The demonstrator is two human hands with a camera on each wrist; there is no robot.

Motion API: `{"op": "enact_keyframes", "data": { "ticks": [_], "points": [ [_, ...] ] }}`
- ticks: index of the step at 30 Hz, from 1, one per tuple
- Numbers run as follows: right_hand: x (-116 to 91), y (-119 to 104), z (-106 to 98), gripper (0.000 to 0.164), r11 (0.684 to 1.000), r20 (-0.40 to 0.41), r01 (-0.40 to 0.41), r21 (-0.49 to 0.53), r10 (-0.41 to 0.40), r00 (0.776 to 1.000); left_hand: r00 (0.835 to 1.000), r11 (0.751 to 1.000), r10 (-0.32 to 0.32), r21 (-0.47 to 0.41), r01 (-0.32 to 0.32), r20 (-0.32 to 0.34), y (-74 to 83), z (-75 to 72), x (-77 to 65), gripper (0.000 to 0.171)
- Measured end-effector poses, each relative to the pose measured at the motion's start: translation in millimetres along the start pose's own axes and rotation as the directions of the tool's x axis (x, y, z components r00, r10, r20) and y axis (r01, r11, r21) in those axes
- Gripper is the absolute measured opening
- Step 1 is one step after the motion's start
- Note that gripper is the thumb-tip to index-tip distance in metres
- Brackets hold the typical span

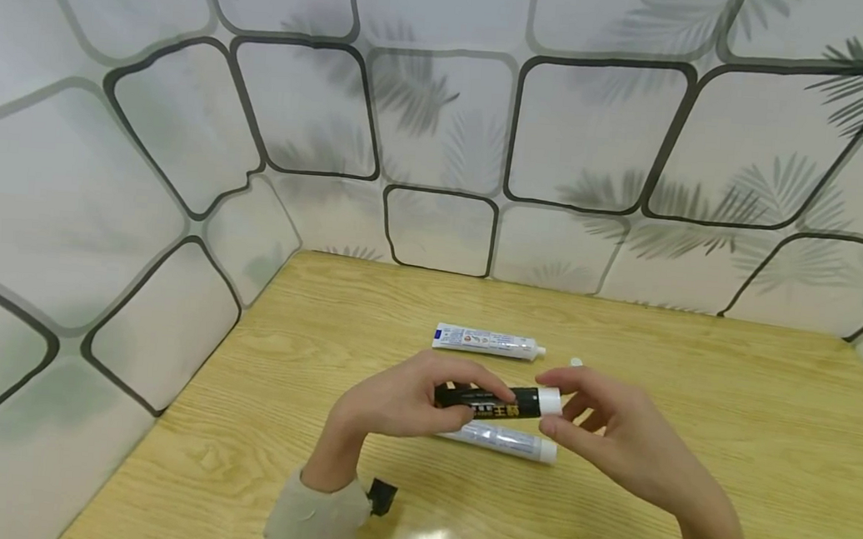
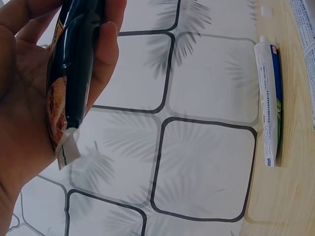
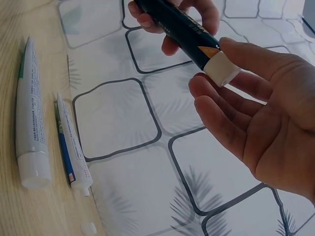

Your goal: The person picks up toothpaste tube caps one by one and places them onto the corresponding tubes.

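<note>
A black toothpaste tube (image 1: 526,402) with gold lettering and a white cap (image 1: 550,401) is held above the table. My left hand (image 1: 400,397) grips its body; in the left wrist view the crimped tail end (image 2: 68,152) hangs by the palm. At the other end my right hand (image 3: 266,103) has its thumb and fingertips around the white cap, which is on the tube. Below the black tube a capped white tube (image 1: 510,442) lies on the table, partly hidden by the left hand. Farther back lies a slimmer white toothpaste tube (image 1: 486,342), its nozzle bare.
A small white cap (image 1: 576,362) sits on the wooden table (image 1: 730,407), right of the slimmer tube's nozzle. Patterned walls (image 1: 442,120) stand at the back and left. A small black piece (image 1: 381,496) shows beside the left sleeve (image 1: 320,516).
</note>
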State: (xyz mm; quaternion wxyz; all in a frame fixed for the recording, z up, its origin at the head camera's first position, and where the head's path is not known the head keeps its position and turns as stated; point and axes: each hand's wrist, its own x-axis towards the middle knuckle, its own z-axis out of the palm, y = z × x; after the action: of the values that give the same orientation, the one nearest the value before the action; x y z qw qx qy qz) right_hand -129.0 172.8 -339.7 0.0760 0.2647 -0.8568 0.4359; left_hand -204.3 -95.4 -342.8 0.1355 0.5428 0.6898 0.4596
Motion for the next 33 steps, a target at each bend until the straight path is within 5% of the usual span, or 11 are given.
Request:
{"op": "enact_keyframes", "data": {
  "ticks": [21, 33],
  "points": [
    [0.7, 3.2, 0.6, 0.025, 0.999, 0.010, -0.035, 0.029, 0.035, 0.999, 1.000, 1.000, -0.019, -0.002, 0.019, 0.009, 1.7, -0.6, -0.4, 0.038],
    [4.1, -1.7, 10.7, 0.028, 0.995, -0.199, 0.050, 0.085, -0.032, 0.979, 0.997, 0.999, -0.050, 0.006, 0.050, -0.059, 5.3, -1.6, -2.1, 0.039]
  ]
}}
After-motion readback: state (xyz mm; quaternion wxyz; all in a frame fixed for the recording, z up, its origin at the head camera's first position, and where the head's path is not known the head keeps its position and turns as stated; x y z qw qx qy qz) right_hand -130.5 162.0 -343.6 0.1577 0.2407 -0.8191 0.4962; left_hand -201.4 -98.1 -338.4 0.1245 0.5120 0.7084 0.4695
